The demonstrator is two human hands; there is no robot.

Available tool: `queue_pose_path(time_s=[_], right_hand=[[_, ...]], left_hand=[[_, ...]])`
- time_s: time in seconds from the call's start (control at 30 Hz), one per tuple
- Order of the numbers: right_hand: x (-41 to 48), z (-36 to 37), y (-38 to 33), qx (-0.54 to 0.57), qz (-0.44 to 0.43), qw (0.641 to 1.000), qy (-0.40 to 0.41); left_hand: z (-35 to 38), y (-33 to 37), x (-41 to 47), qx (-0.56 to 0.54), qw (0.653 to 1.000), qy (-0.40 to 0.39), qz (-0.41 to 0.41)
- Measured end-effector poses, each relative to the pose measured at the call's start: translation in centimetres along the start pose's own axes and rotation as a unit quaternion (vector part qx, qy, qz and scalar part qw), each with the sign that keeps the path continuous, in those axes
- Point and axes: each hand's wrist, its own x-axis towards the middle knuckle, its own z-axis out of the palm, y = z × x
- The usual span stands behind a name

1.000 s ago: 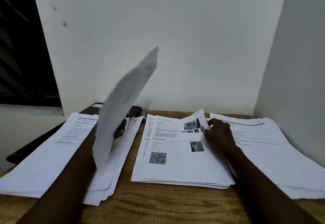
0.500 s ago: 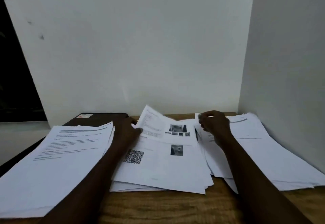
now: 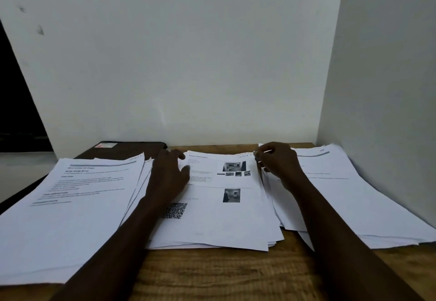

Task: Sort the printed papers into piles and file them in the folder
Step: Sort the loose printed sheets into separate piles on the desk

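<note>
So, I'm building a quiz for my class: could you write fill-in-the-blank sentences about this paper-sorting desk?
The white printed papers lie in ___ piles on the brown wooden table.
The middle pile's top sheet shows small photos and a black ___ code.
The dark flat folder lies under the ___ pile.
The fingers of the ___ hand pinch that sheet's far corner; the left hand rests on it.
Missing words: three; QR; left; right.
</note>
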Motion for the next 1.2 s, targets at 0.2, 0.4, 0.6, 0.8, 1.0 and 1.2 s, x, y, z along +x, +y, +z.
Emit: queue_pose_path(time_s=[0.2,0.4,0.6,0.8,1.0,1.2], right_hand=[[-0.6,0.3,-0.8,0.01,-0.029,0.999,0.019],[-1.5,0.8,-1.2,0.033,-0.056,0.998,0.026],[-1.8,1.9,-1.4,0.056,-0.077,0.995,0.03],[-2.3,3.8,-1.1,0.051,-0.108,0.993,-0.006],[-2.3,4.0,-1.8,0.077,-0.118,0.99,0.003],[-3.1,4.5,-2.5,0.054,-0.132,0.99,0.001]], left_hand=[[-0.4,1.4,0.1,-0.069,0.995,0.028,0.073],[-0.6,2.5,-1.3,-0.1,0.99,0.063,0.08],[-0.5,2.9,-2.1,-0.07,0.99,0.089,0.079],[-0.1,2.7,-2.9,0.012,0.994,0.066,0.081],[0.1,3.4,-3.2,0.031,0.991,0.077,0.101],[-0.3,3.4,-2.9,-0.001,0.989,0.101,0.107]])
